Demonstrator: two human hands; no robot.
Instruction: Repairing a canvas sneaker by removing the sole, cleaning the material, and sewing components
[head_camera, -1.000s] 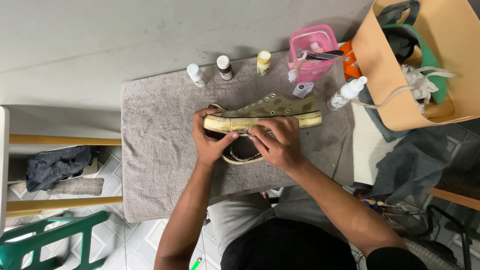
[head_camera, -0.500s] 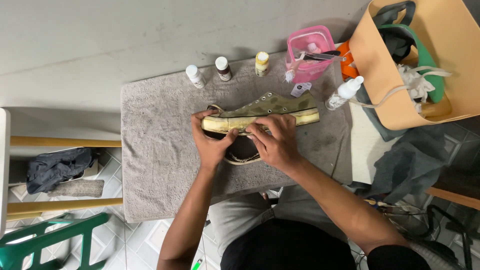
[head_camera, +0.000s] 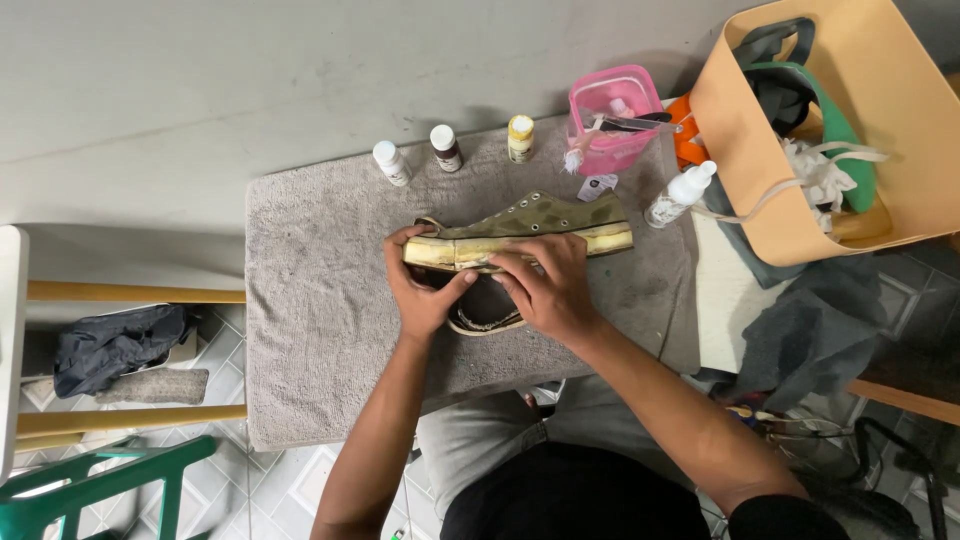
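Gripping an olive-green low-top sneaker (head_camera: 530, 225) that lies on its side on a grey towel (head_camera: 320, 300), both hands are closed on its yellowed rubber sole edge, which faces the person. The left hand (head_camera: 425, 290) clamps the heel end, thumb under and fingers (head_camera: 405, 240) curled over the top; the right hand (head_camera: 550, 290) sits just beside it toward the middle of the shoe, its fingers (head_camera: 515, 262) pressed flat along the sole strip. Compared with a second ago, the shoe has barely shifted on the towel, while the right fingers have crept along the strip toward the left hand, so the work reads as pressing or rubbing the sole edge in place rather than lifting the shoe. Below the fingers, between the palms, a pale loop peeks out, perhaps a loose insole or a second sole; the hands hide too much of it to tell. Beyond the fingertips, along the far edge of the towel, stand three small bottles: a white-capped one (head_camera: 390, 163), a brown one (head_camera: 446, 148) and a yellow one (head_camera: 520, 138). Further to the right are a pink tub (head_camera: 612, 120), a white squeeze bottle (head_camera: 680, 193) and a tan bag (head_camera: 800, 130).
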